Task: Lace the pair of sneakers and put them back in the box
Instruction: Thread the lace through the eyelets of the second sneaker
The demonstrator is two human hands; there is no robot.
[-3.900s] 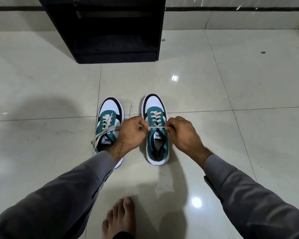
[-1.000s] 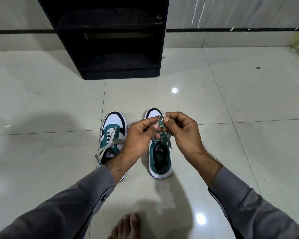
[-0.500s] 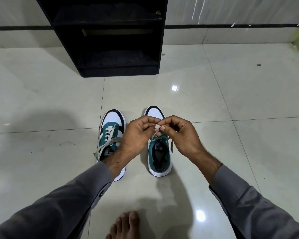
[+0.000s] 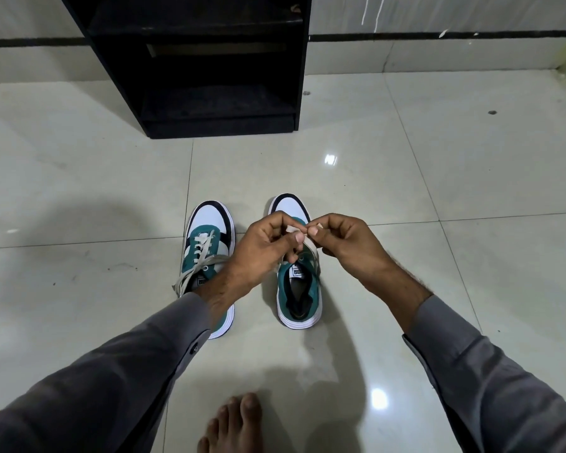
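Hands (image 4: 307, 243) mid-floor, tiles (image 4: 471, 178) open around

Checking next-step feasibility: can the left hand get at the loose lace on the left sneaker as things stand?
Probably yes. The loose lace lies exposed just beside the left hand's wrist with nothing covering it, but the left hand is pinching the right sneaker's lace and must let go first.

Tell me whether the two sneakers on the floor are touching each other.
Apart. The head view shows a strip of bare floor tile between the left sneaker and the right sneaker at the toes and again at the heels.
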